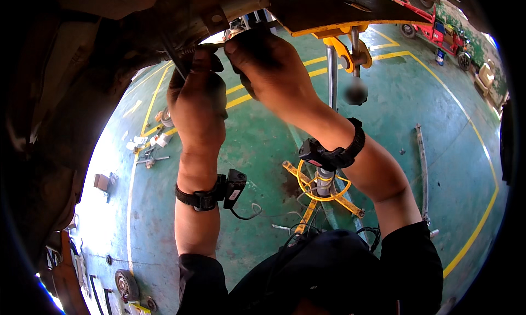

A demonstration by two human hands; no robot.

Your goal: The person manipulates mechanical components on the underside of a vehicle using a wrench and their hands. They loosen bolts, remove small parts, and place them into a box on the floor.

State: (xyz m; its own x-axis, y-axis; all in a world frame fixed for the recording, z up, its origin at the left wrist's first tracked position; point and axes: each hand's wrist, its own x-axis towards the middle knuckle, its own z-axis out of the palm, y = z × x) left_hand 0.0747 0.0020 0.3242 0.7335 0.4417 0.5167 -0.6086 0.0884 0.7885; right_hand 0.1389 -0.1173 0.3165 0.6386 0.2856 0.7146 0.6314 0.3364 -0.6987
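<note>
My left hand (200,98) is raised to the dark underside of a vehicle (219,11), its fingers curled closed. A thin dark rod (174,56) runs down beside its thumb side; I cannot tell whether the hand holds it. My right hand (276,66) is raised next to it, closed, with darkened fingers. A small thin piece (220,45) spans the gap between the two sets of fingertips, too shadowed to name. What each hand grips is hidden. Each wrist wears a black strap with a small box.
A jack's dark tray with a yellow edge (329,27) stands close right of my right hand, on a post (332,76) with yellow legs (307,216). Cables lie near its base. A metal bar (423,167), loose parts (159,139), a wheel (126,285) and a red cart (433,33) are farther off.
</note>
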